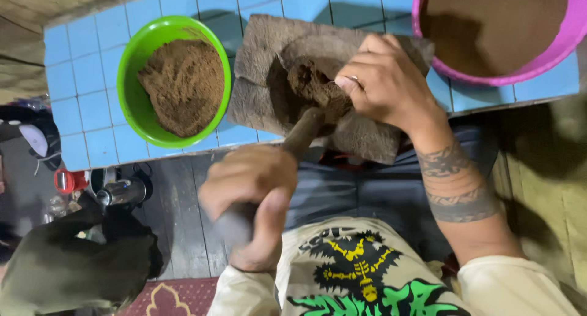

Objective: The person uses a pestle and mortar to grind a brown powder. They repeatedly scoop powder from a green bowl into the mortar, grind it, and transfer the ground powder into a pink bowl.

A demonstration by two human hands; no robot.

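My left hand (pixel 254 200) is shut around the handle of a wooden pestle (pixel 299 138), whose tip presses into a lump of brown paste (pixel 309 83). The paste sits in the hollow of a flat, dirt-caked wooden board (pixel 260 53) lying on the blue tiled counter (pixel 85 89). My right hand (pixel 382 83) rests on the board with curled fingers, gripping the paste from the right side. My right forearm bears dark band tattoos.
A green bowl (pixel 131 77) of brown powder stands left of the board. A pink bowl (pixel 520 71) of finer brown powder sits at the top right. Below the counter edge are a dark plank floor, a metal flask (pixel 122 190), a red object and a dark bag.
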